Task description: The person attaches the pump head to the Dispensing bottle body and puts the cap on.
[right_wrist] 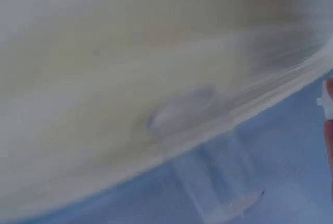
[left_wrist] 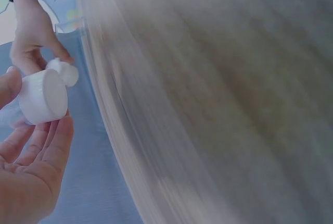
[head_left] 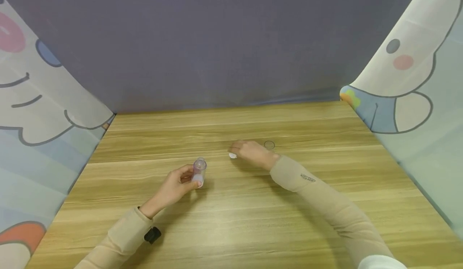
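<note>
My left hand (head_left: 176,186) grips a small clear bottle (head_left: 199,168) above the table. The bottle has a white round end (left_wrist: 47,96), facing the camera in the left wrist view. Farther forward and to the right, my right hand (head_left: 252,153) pinches a small white cap-like piece (head_left: 232,155). That white piece (left_wrist: 66,72) shows near the thumb in the left wrist view, and at the right edge of the right wrist view. Its exact kind is unclear.
A thin round outline (head_left: 269,145) shows on the table behind the right hand. In the right wrist view a blurred clear cylinder (right_wrist: 208,153) appears. The wooden table (head_left: 231,221) meets a grey-blue cloth (head_left: 231,44) at the back, with cartoon-printed curtains on both sides.
</note>
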Tool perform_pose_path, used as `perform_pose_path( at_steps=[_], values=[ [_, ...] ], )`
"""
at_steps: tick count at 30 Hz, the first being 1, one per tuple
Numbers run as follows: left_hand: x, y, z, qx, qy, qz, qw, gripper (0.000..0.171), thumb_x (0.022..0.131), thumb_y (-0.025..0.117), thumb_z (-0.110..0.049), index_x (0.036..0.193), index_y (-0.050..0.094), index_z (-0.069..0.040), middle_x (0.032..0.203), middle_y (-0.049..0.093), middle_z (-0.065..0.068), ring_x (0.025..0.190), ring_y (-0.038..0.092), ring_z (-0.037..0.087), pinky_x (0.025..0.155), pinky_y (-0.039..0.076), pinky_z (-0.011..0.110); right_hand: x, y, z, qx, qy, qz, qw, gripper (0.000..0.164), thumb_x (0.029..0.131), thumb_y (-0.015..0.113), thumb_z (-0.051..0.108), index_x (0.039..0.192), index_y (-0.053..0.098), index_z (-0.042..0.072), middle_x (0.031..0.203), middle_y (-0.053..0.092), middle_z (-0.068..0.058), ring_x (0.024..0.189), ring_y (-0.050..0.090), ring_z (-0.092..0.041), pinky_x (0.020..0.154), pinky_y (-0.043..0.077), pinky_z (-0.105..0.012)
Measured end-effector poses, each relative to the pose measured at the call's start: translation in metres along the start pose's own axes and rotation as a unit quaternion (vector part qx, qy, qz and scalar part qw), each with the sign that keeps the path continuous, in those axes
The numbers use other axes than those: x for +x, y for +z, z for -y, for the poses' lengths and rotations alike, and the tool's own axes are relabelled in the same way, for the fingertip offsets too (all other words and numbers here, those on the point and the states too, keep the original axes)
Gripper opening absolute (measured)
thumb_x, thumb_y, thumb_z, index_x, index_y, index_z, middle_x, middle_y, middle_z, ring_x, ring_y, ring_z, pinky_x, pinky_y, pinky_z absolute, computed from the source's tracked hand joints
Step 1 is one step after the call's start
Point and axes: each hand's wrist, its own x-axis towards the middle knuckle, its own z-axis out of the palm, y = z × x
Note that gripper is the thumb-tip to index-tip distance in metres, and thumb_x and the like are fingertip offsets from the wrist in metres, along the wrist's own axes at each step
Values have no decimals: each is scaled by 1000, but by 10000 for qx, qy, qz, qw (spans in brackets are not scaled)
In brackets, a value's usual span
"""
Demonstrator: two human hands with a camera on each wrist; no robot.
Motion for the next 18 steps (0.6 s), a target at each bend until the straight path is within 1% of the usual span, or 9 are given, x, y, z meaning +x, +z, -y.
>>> perform_pose_path(
  at_steps=[2, 3, 5, 7, 8, 11, 14, 16, 18],
  values=[
    [1, -1, 1, 55, 10, -15, 10000, 46, 84, 67, -20, 121, 52, 3, 113, 60, 20, 106, 57, 35, 93, 47, 45, -2, -2, 2, 953, 405, -296, 9942, 39, 80, 66, 0, 118, 59, 3, 122, 59, -11, 114, 56, -24, 97, 46, -32],
    [1, -1, 2, 84, 21, -14, 10000, 47, 84, 67, -19, 121, 52, 3, 113, 60, 20, 106, 57, 34, 94, 47, 45, -3, -2, 4, 1456, 618, -449, 9864, 38, 80, 67, 1, 117, 60, 3, 121, 60, -11, 112, 56, -25, 96, 47, -33],
    [3, -1, 2, 151, 42, -4, 9999, 47, 84, 67, -19, 122, 52, 4, 113, 60, 19, 106, 58, 34, 93, 47, 45, -5, -3, 5, 2421, 1117, -715, 9611, 37, 80, 69, 4, 116, 61, 4, 119, 62, -11, 110, 58, -24, 95, 48, -34],
    [5, -1, 3, 192, 44, 14, 9998, 49, 84, 67, -18, 123, 51, 5, 113, 59, 19, 105, 58, 34, 92, 48, 44, -8, -4, 6, 3240, 1627, -874, 9279, 37, 80, 69, 5, 116, 62, 7, 117, 63, -9, 108, 59, -23, 93, 49, -32],
    [6, 0, 3, 204, 46, 24, 9998, 50, 84, 67, -18, 123, 50, 5, 113, 59, 20, 106, 57, 34, 92, 49, 42, -9, -4, 6, 3696, 1869, -946, 9053, 36, 80, 69, 6, 116, 62, 7, 116, 63, -9, 107, 60, -22, 92, 49, -31],
    [10, 2, 2, 222, -15, 18, 9998, 52, 82, 69, -20, 124, 50, 5, 115, 59, 19, 106, 58, 33, 89, 51, 38, -12, -6, 7, 4927, 2473, -1174, 8260, 37, 79, 70, 5, 115, 62, 6, 114, 63, -10, 106, 60, -24, 89, 51, -29],
    [13, 3, -1, 283, 25, 27, 9996, 53, 81, 70, -22, 125, 50, 3, 115, 59, 18, 105, 58, 32, 88, 51, 35, -15, -9, 8, 5757, 2839, -1365, 7546, 39, 78, 71, 5, 116, 60, 1, 115, 62, -14, 105, 60, -25, 84, 53, -28],
    [15, 5, -3, 344, 139, 18, 9993, 52, 81, 70, -20, 123, 52, 3, 114, 59, 18, 104, 59, 31, 88, 52, 36, -18, -12, 9, 6142, 2981, -1499, 7152, 44, 78, 71, 3, 119, 58, -2, 117, 61, -15, 103, 61, -21, 83, 54, -28],
    [17, 6, -6, 459, 278, 1, 9986, 50, 80, 71, -18, 122, 53, 3, 113, 61, 17, 102, 60, 30, 88, 52, 35, -20, -15, 11, 6466, 3036, -1660, 6799, 47, 77, 70, 1, 120, 54, -5, 118, 61, -16, 100, 62, -17, 83, 53, -28]
  ],
)
